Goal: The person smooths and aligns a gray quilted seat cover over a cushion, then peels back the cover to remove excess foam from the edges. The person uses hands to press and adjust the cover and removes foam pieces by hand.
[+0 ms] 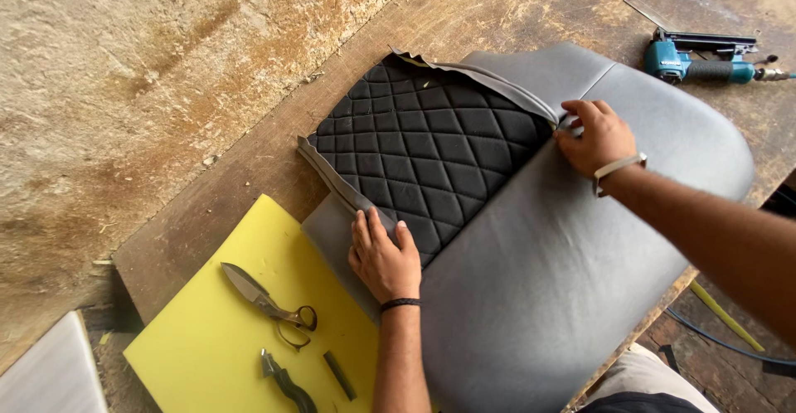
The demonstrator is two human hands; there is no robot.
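Pressing flat, the left hand (pixel 383 257) pins the quilted black panel (pixel 431 143) against the grey seat cover (pixel 564 272); the seam edge is pinched by the right hand (pixel 599 137) and should be kept taut, evenly aligned.

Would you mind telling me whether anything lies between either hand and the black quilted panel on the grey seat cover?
Nothing visible does. The left hand presses the black quilted panel at its near corner, and the right hand grips its far corner on the grey seat cover.

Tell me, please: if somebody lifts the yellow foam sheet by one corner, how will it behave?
The yellow foam sheet looks thin and soft, so it would probably bend and feel light. The scissors and the dark hand tool lie loose on it and would likely slide off.
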